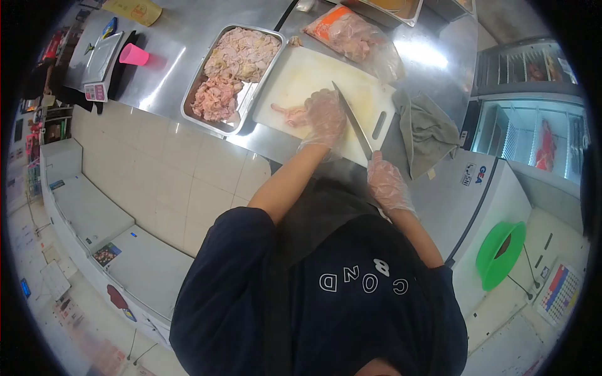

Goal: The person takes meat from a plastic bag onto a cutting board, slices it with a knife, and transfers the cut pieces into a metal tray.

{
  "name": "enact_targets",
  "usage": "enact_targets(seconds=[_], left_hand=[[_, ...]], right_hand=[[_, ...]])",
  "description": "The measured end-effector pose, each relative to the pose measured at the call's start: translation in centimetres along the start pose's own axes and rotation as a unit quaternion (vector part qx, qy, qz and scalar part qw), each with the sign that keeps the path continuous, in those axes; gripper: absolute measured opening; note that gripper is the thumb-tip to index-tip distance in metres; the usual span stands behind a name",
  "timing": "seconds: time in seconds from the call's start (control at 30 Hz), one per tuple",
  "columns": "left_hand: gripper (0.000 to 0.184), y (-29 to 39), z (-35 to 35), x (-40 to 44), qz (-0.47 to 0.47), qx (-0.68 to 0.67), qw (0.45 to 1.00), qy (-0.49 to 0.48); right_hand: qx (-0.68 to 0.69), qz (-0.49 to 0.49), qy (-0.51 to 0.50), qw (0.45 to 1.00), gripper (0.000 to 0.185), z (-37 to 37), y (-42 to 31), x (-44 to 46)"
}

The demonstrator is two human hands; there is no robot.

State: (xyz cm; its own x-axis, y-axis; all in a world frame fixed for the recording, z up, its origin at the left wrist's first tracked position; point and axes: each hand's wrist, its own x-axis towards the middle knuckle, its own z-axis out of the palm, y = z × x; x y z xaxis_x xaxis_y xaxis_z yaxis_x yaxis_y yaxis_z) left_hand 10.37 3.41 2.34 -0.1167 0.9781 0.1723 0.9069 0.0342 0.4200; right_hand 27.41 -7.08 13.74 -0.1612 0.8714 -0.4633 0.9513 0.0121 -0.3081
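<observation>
Pink meat (290, 115); white board (313, 70); grey cloth (428, 128)

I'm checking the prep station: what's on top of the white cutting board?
Raw meat lies on the board, partly under the gloved left hand; the right hand holds a knife over it. What the left hand covers can't be seen.

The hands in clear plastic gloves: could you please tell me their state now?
Left hand: touching pale pink raw meat; grip cannot be told.
Right hand: closed, holding the long grey metal knife.
</observation>
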Motion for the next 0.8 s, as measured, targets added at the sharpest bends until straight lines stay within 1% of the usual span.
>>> enact_targets(seconds=[0.03,0.17,0.23,0.3,0.37,0.4,0.47,0.53,0.57,0.6,0.67,0.73,0.77,0.8], left_hand=[[0.016,0.1,0.3,0.0,-0.004,-0.027,0.999,0.032],[0.015,-0.6,1.4,-0.2,0.023,-0.011,0.999,0.031],[0.015,-0.8,1.7,-0.1,0.030,0.009,0.999,0.014],[0.015,-0.6,0.9,-0.4,0.030,-0.001,0.999,0.011],[0.015,-0.2,0.2,-0.2,0.035,-0.014,0.999,0.015],[0.014,-0.4,0.1,0.0,0.045,-0.024,0.999,-0.002],[0.014,-1.2,0.0,-0.2,0.053,-0.032,0.998,-0.022],[0.014,-2.3,0.3,0.1,0.077,-0.118,0.990,0.013],[0.014,-3.1,0.3,0.0,0.074,-0.117,0.990,0.017],[0.015,-3.8,-0.3,0.0,0.051,-0.101,0.994,0.014],[0.015,-4.7,-1.1,-0.5,0.018,-0.085,0.996,0.007],[0.014,-4.7,-1.5,-1.0,-0.008,-0.087,0.993,0.075],[0.014,-4.5,-1.6,-1.1,-0.011,-0.088,0.993,0.075],[0.014,-4.1,-1.4,-1.2,-0.011,-0.051,0.997,0.064]], right_hand=[[0.011,0.012,-0.014,1.000,0.023,-0.1,-0.5,0.1],[0.023,0.035,-0.035,0.999,0.023,2.5,-0.9,3.5],[0.046,0.045,-0.036,0.997,0.024,1.7,-2.4,6.2],[0.071,0.011,0.009,0.997,0.024,1.4,-3.2,8.7],[0.075,0.001,0.014,0.997,0.024,0.8,-4.0,11.3],[0.076,-0.012,0.018,0.997,0.025,0.2,-4.3,12.0],[0.089,-0.009,0.024,0.996,0.025,-0.5,-4.4,12.0],[0.099,-0.006,0.028,0.995,0.025,-0.6,-4.1,11.3],[0.086,0.013,0.018,0.996,0.026,-0.5,-3.5,10.3],[0.072,0.031,0.007,0.997,0.028,-0.5,-3.3,9.5],[0.051,0.018,-0.001,0.999,0.029,-0.6,-3.5,7.1],[0.030,0.011,-0.007,0.999,0.030,-0.6,-3.8,5.0],[0.008,0.013,-0.036,0.999,0.029,-0.5,-4.3,4.4],[-0.013,0.015,-0.063,0.998,0.029,-0.4,-4.8,4.0]])
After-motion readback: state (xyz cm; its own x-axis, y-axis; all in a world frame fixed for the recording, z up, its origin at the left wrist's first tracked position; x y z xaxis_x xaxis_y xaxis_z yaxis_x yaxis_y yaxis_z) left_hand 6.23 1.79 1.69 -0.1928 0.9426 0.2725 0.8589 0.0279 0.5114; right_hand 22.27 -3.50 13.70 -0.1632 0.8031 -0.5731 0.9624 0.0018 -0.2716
